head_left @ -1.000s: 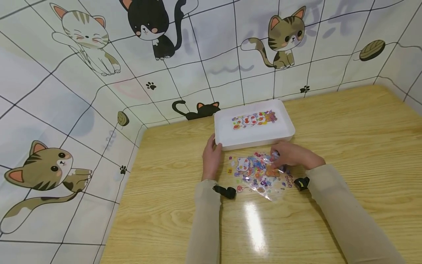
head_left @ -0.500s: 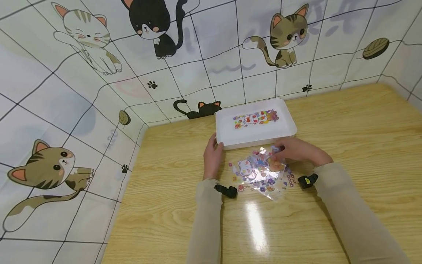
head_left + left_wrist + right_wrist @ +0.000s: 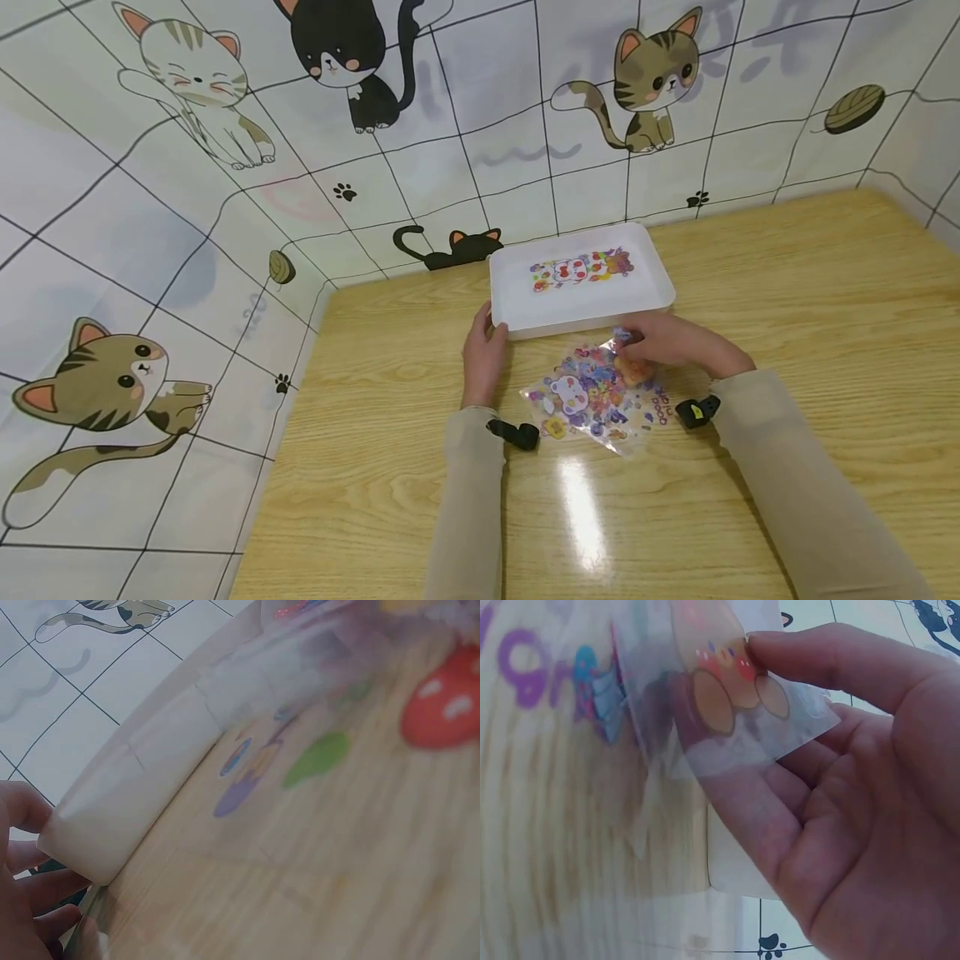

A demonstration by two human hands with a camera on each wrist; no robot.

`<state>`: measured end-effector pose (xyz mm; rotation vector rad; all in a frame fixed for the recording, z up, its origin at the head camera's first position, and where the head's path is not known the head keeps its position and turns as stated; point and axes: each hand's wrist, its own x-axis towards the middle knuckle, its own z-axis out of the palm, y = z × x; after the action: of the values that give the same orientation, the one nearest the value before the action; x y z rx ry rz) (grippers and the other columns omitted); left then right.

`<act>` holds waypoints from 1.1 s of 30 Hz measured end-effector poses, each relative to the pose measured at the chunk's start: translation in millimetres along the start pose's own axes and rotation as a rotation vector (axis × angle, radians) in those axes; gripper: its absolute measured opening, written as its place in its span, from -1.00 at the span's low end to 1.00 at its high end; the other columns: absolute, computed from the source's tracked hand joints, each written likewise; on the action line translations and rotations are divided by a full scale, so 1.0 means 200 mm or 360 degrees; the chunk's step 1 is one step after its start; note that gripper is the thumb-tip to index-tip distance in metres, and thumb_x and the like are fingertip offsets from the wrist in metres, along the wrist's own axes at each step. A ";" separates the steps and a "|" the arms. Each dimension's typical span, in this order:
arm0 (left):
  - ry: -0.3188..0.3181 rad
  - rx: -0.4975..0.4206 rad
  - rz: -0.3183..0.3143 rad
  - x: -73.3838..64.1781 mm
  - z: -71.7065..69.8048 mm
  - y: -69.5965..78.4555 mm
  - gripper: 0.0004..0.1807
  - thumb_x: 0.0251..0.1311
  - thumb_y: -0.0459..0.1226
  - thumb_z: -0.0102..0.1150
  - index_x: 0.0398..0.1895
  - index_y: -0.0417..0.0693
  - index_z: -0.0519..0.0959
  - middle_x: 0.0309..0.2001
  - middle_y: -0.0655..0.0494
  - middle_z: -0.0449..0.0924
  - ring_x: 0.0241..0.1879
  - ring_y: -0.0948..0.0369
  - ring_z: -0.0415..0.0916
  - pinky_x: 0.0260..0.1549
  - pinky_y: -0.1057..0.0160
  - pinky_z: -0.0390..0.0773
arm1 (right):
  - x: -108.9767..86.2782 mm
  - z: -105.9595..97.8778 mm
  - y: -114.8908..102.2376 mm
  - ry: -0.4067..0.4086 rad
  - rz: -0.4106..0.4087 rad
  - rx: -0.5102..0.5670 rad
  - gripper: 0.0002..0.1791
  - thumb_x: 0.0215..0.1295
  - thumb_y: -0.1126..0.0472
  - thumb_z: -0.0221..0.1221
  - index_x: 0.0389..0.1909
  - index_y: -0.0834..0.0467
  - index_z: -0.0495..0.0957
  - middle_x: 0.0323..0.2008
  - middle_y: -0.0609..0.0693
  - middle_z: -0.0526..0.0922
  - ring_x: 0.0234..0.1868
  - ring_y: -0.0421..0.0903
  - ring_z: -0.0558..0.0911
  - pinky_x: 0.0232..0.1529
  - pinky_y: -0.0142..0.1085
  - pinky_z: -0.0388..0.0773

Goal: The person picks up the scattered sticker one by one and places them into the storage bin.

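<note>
A clear plastic film (image 3: 592,392) with cartoon bears and small coloured motifs lies in loose layers on the table, in front of a shallow white tray (image 3: 528,310). My right hand (image 3: 675,340) pinches its far right part; in the right wrist view the thumb and fingers hold a transparent corner printed with a brown bear (image 3: 731,694). My left hand (image 3: 483,354) grips the tray's near left corner, thumb toward the front wall. The left wrist view has those fingers (image 3: 56,889) at the tray's white side wall (image 3: 112,817). Similar cartoon pictures (image 3: 581,271) show on the tray's floor.
The pale wooden table (image 3: 360,467) meets a wall (image 3: 480,175) covered with a cat pattern behind the tray and at the left. A dark wrist strap (image 3: 517,435) sits by the left sleeve, another strap (image 3: 697,411) by the right one.
My right hand has moved slightly right and away from me, pinching the film. The film's left part has lifted and drawn rightward, its white bear shifting right. My left hand stays at the tray corner.
</note>
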<state>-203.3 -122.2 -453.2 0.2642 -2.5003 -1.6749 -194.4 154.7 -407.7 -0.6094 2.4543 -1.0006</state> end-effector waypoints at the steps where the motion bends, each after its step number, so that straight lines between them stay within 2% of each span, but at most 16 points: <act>1: -0.0003 -0.0001 -0.0002 0.00 0.00 0.00 -0.48 0.22 -0.13 -0.10 0.29 0.28 0.19 0.20 0.14 0.31 0.19 0.26 0.18 0.16 0.17 0.16 | 0.00 0.00 0.00 0.0002 0.0009 -0.0007 -0.89 0.19 0.25 0.05 -0.32 0.21 0.44 -0.52 0.00 0.41 -0.49 -0.10 0.39 -0.49 -0.29 0.36; 4: -0.0007 -0.0011 0.0005 0.00 0.00 0.00 -0.48 0.23 -0.13 -0.10 0.29 0.28 0.18 0.20 0.13 0.30 0.20 0.24 0.19 0.16 0.14 0.18 | 0.00 0.00 -0.01 -0.0001 0.0037 -0.0008 -0.88 0.19 0.23 0.04 -0.30 0.21 0.44 -0.52 0.00 0.41 -0.49 -0.10 0.39 -0.50 -0.29 0.34; 9: -0.0010 -0.0043 0.0022 0.00 0.00 0.00 -0.47 0.23 -0.14 -0.10 0.30 0.22 0.18 0.21 0.10 0.29 0.19 0.21 0.20 0.14 0.13 0.20 | 0.00 -0.01 -0.01 -0.0017 0.0074 -0.0012 -0.90 0.17 0.23 0.03 -0.40 0.20 0.41 -0.56 0.00 0.38 -0.54 -0.11 0.36 -0.55 -0.30 0.32; 14: -0.0018 -0.0046 0.0015 -0.01 0.00 0.00 -0.47 0.23 -0.12 -0.11 0.30 0.23 0.18 0.21 0.12 0.29 0.19 0.22 0.19 0.15 0.12 0.19 | 0.00 -0.01 0.00 -0.0016 0.0077 0.0018 -0.84 0.15 0.24 0.04 -0.27 0.22 0.46 -0.52 0.01 0.44 -0.54 -0.10 0.37 -0.55 -0.29 0.34; 17: -0.0015 -0.0049 0.0016 -0.01 0.00 0.00 -0.47 0.23 -0.12 -0.10 0.30 0.23 0.18 0.21 0.12 0.29 0.19 0.23 0.20 0.14 0.13 0.19 | 0.00 -0.01 0.00 -0.0010 0.0078 0.0035 -0.82 0.15 0.21 0.07 -0.28 0.24 0.46 -0.52 0.01 0.44 -0.53 -0.10 0.37 -0.54 -0.29 0.35; 24: -0.0016 -0.0019 -0.0017 -0.01 0.00 0.00 -0.47 0.23 -0.11 -0.10 0.29 0.26 0.18 0.20 0.12 0.30 0.20 0.23 0.19 0.15 0.13 0.18 | 0.00 0.00 0.00 -0.0023 0.0161 0.0098 -0.71 0.12 0.05 0.16 -0.49 0.20 0.38 -0.63 -0.01 0.41 -0.60 -0.11 0.37 -0.57 -0.30 0.33; 30: -0.0008 -0.0010 0.0010 -0.02 -0.01 0.01 -0.48 0.24 -0.11 -0.11 0.30 0.26 0.17 0.20 0.11 0.30 0.21 0.21 0.18 0.17 0.11 0.15 | 0.00 0.00 -0.01 -0.0013 0.0103 0.0045 -0.68 0.24 -0.02 0.04 -0.46 0.19 0.41 -0.65 0.01 0.49 -0.60 -0.07 0.50 -0.53 -0.24 0.47; 33: -0.0007 -0.0001 0.0023 -0.01 -0.01 0.01 -0.48 0.24 -0.11 -0.11 0.29 0.27 0.17 0.20 0.12 0.30 0.21 0.20 0.17 0.18 0.09 0.14 | 0.00 0.00 -0.01 -0.0026 0.0092 0.0092 -0.67 0.28 -0.01 -0.01 -0.41 0.21 0.42 -0.65 0.02 0.52 -0.60 -0.05 0.55 -0.50 -0.21 0.52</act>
<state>-200.2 -122.4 -450.9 0.2424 -2.4984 -1.6727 -194.1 154.3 -405.8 -0.5225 2.4057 -1.0359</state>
